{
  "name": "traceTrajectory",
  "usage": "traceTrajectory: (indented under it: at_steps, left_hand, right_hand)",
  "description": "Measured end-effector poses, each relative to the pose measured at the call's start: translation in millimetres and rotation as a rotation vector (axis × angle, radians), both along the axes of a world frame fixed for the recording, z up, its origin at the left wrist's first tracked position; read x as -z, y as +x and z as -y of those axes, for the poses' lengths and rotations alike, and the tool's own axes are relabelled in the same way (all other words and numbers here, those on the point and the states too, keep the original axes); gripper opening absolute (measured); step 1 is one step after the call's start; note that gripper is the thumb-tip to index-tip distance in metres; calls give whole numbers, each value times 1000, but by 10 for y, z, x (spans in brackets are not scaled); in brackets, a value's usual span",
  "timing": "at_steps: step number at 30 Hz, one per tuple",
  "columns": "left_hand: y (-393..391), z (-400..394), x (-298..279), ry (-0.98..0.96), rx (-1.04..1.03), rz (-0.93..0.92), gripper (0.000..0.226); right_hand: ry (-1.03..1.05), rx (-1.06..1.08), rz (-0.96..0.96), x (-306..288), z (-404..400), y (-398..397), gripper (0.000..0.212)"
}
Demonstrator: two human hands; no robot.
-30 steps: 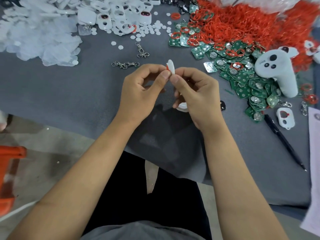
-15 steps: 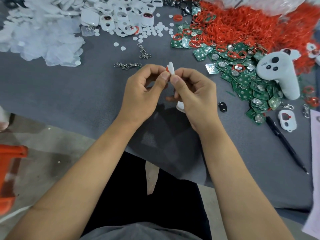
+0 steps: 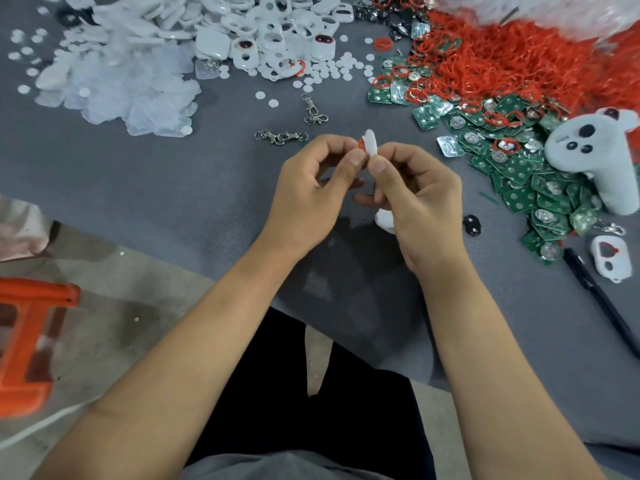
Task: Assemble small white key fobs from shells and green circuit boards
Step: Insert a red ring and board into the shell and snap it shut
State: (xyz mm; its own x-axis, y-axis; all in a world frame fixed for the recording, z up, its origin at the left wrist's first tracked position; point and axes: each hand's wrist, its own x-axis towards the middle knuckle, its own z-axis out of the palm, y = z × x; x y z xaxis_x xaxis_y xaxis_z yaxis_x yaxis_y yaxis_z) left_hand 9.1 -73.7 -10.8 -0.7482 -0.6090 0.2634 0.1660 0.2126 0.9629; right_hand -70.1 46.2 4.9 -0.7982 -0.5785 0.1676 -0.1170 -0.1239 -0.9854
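Over grey table (image 3: 173, 188), both hands (image 3: 372, 188) pinch white shell (image 3: 370, 143); no legible writing.

The only lettering shows on the white handheld controller (image 3: 595, 161) lying on the green circuit boards near the worktop's right edge: a small grey word beside its dark buttons, too blurred to read.

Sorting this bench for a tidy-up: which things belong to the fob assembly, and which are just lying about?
Job: small white plastic shell pinched by left hand and right hand; green circuit boards; white shell pile.

Lying about: white game controller; black pen.
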Motion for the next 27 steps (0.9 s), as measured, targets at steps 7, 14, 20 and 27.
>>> traceTrajectory:
  at_steps: [7,14,20,27]
  left_hand:
    - [-8,23,30,113,-88,-89,8]
    - [8,18,-50,51,91,-49,11]
    - [22,1,-57,18,3,-9,5]
    - [31,-87,-24,-441,-137,3,5]
  right_hand:
    - [-67,74,64,-24,-10,-65,9]
    - [-118,-124,136,-14,-10,-59,11]
    - [117,166,-152,14,-36,-49,10]
    - [126,159,-300,-1,-43,9,13]
